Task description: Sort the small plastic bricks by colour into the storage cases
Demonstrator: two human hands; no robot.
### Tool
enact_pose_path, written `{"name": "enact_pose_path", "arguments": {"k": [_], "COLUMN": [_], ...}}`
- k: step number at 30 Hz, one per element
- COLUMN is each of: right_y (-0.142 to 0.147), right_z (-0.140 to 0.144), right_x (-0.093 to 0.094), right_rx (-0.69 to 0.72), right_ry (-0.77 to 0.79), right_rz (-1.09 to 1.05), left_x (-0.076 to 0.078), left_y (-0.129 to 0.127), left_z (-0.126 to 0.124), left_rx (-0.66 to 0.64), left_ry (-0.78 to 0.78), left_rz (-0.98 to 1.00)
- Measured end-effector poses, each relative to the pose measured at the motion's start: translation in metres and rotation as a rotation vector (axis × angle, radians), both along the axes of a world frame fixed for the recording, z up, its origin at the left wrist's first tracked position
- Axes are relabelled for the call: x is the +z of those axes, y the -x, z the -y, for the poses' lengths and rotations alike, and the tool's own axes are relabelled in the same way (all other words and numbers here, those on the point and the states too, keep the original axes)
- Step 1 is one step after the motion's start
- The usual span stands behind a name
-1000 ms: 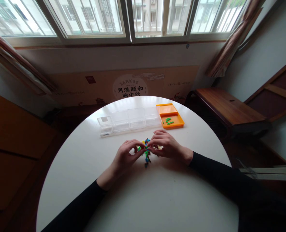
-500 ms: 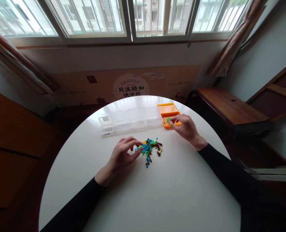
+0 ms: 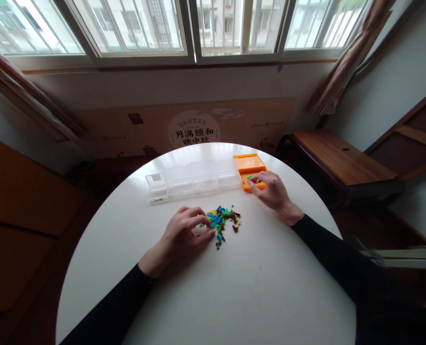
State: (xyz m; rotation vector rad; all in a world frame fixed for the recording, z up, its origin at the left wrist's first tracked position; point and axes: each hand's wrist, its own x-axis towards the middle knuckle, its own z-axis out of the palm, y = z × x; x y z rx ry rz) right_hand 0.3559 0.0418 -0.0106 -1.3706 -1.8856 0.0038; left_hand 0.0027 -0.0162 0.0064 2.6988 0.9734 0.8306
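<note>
Nearest to you, both of your forearms in black sleeves reach forward across the round white table [image 3: 206,297]. Your left hand [image 3: 186,232] rests on the tabletop with its fingers curled down, the fingertips at the left edge of the small heap of tiny plastic building bricks [image 3: 222,220] in blue, green, yellow and dark brown; whether it has pinched a brick you cannot tell, as the fingertips hide what is under them. The heap lies loose on the bare table near the middle, with a few stray pieces trailing toward you from its near side. Your right hand [image 3: 270,189] is stretched farther out and to the right, well apart from the heap, lying over the near edge of the shallow orange plastic tray [image 3: 249,165]; its fingers are bent and drawn together over a few small green bricks [image 3: 249,178] that lie in the tray's near compartment, and the grip is too small to read, so you cannot tell if it holds one. Just left of the tray, touching or nearly so, stands a row of clear plastic lidded boxes [image 3: 193,179] along the far part of the table. Beyond the table's far rim a brown cardboard panel with printed characters [image 3: 193,129] leans against the wall under the window [image 3: 184,26].
</note>
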Motion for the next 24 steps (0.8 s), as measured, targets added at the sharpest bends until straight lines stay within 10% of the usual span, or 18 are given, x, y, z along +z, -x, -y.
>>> {"name": "enact_pose_path", "arguments": {"k": [24], "right_y": [0.015], "right_z": [0.01], "right_x": [0.005], "right_rx": [0.138], "right_ry": [0.01], "right_rz": [0.009], "left_x": [-0.001], "left_y": [-0.004], "left_z": [0.001], "left_rx": [0.057], "left_ry": [-0.09], "left_rz": [-0.019]}}
